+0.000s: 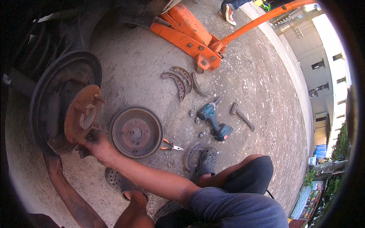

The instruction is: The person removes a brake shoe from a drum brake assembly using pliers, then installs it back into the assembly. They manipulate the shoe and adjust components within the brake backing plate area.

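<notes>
At the left, a rusty wheel hub [78,116] with studs stands in front of a dark round brake backing plate [40,102]. My right hand [98,145] reaches to the lower edge of the hub, its darkened fingers bent and closed there. What they grip, if anything, is hidden. Under the plate's bottom edge, my left hand [54,164] comes up from below, with its fingers out of sight behind the metal. Just right of my right hand, a rusty brake drum [136,132] lies on the ground, with orange-handled pliers [171,146] beside it.
Curved brake shoes [178,83] lie beyond the drum; another shoe [193,155] rests by my clog [208,160]. A teal cordless impact wrench [215,121], several nuts [202,134] and a hammer [242,116] lie to the right. An orange floor jack [190,38] stands at the back, near someone's shoe [229,14].
</notes>
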Demonstrator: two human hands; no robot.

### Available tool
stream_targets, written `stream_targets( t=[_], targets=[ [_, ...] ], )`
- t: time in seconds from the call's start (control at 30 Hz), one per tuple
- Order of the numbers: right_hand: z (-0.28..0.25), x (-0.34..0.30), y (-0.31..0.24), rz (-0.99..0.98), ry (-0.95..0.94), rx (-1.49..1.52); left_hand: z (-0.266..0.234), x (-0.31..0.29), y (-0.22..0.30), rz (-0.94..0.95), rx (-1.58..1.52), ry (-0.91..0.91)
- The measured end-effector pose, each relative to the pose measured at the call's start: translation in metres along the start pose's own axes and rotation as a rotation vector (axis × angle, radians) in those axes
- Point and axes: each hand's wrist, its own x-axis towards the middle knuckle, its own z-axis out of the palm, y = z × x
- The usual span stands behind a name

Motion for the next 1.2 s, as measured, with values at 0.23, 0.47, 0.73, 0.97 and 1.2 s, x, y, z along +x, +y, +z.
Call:
stream_targets(
  t=[0.23,0.47,0.73,0.97,1.2],
  targets=[
    [0.003,-0.003,-0.005,-0.014,0.011,-0.021,-0.01,0.004,-0.003,0.007,-0.068,-0.001],
    [0.007,-0.004,-0.005,-0.034,0.069,-0.037,-0.026,0.008,-0.013,0.008,-0.198,-0.029],
    [0.003,-0.001,-0.004,0.025,0.026,-0.024,-0.004,-0.015,0.016,-0.003,-0.031,0.042],
    [0.002,-0.001,-0.003,0.006,0.046,-0.021,0.006,-0.018,0.017,-0.033,0.258,0.026],
    [-0.001,0.001,-0.002,0.038,0.049,-0.095,0.005,-0.013,0.011,-0.005,0.314,-0.031]
  ],
)
